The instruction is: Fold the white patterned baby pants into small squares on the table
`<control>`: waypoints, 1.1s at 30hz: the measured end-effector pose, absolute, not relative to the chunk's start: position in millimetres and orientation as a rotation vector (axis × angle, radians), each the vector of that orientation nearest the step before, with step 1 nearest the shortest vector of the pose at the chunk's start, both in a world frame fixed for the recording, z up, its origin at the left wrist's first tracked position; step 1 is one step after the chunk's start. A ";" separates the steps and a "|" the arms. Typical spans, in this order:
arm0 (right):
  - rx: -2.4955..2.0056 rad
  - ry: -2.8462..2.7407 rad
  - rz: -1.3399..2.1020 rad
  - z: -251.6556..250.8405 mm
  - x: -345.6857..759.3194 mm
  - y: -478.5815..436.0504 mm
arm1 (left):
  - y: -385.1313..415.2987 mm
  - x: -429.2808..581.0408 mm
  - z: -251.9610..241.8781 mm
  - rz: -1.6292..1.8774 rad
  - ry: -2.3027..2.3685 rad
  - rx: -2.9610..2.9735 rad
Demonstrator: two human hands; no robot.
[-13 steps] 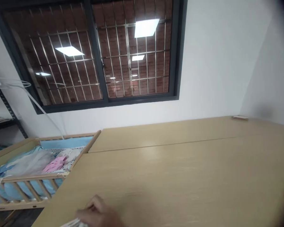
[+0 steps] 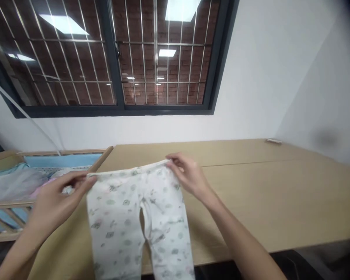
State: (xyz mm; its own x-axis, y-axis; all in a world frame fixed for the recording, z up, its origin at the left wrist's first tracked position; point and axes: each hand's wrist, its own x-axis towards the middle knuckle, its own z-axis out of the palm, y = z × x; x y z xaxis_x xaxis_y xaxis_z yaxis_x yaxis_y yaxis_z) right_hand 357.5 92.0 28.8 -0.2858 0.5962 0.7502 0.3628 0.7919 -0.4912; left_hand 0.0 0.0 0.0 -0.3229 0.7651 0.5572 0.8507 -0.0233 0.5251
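Holding patterned trousers (image 2: 119,217) above the wooden tabletop (image 2: 268,194), pinched at opposite waistband (image 2: 128,172) ends by left hand (image 2: 54,200) and right hand (image 2: 191,177) (fingertips (image 2: 91,180) only), and possibly dropping a corner from any slackened hold.

Landmark: the wooden table (image 2: 265,202) in front of me. Above its far edge I see a dark-framed window (image 2: 113,58), metal bars (image 2: 156,50), brick wall (image 2: 184,73) behind them, bright light panels (image 2: 182,9) showing in the glass. White wall (image 2: 265,77) behind the table. Small flat object (image 2: 273,141) on its far right corner, can't identify. Left of the table: wooden crib (image 2: 6,205), blue lining (image 2: 64,160), pale and pink cloths (image 2: 14,184) inside; thin white pole (image 2: 26,115) slanting over it.
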 end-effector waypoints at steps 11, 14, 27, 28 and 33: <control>-1.334 -2.043 0.531 -75.4 396.6 251.9 | 185.7 66.8 -100.9 -1.100 -2.210 -2.367; -1.410 -2.019 0.537 -111.8 395.4 281.0 | 212.8 77.4 -127.7 -1.011 -2.311 -2.319; -1.516 -1.872 0.714 -158.0 400.2 333.9 | 242.3 113.1 -126.6 -0.703 -2.407 -2.159; -1.501 -1.862 0.734 -157.6 401.9 334.8 | 237.0 120.5 -120.3 -0.696 -2.376 -2.164; -1.420 -1.812 0.874 -155.5 412.1 335.0 | 178.3 195.0 -90.8 -0.647 -2.078 -2.466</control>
